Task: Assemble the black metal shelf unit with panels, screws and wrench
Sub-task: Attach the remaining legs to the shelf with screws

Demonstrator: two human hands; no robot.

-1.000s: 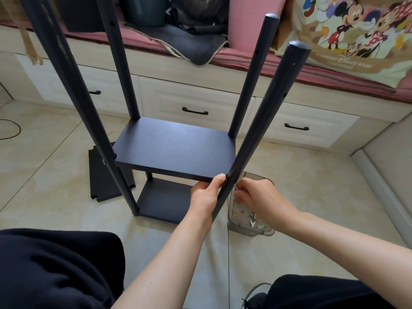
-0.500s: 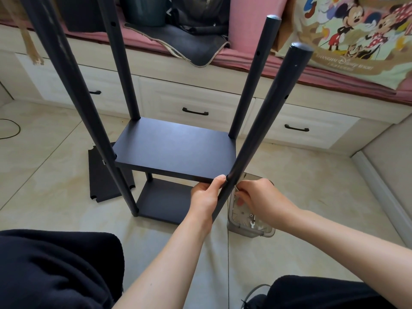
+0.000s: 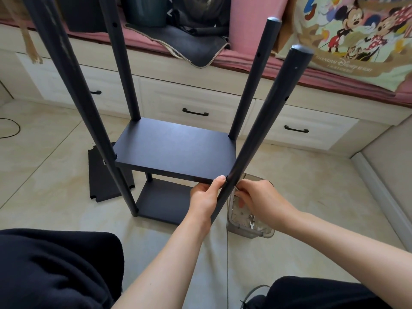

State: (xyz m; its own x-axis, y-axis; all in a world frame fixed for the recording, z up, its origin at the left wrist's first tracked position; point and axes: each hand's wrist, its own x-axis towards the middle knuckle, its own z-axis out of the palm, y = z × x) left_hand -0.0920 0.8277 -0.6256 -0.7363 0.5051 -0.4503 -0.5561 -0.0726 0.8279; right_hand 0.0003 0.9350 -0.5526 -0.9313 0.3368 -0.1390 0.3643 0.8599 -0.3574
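Here both hands — left hand (image 3: 204, 200), right hand (image 3: 259, 200) — clasp the smooth round pole (image 3: 265, 121).

Two bare forearms with no sleeves in view, left hand (image 3: 204, 200) and right hand (image 3: 259, 200) without rings, black fabric trousers (image 3: 55, 268) over both knees

Matt black shelf panel (image 3: 176, 150); smooth, faintly sheened metal poles (image 3: 265, 121); clear glossy plastic tray (image 3: 249, 228); polished floor tiles (image 3: 44, 175).

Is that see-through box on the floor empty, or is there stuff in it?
Not empty. Through the clear box, beside the shelf's near right pole, small metal bits show on its bottom. Exactly what they are is too small to tell.
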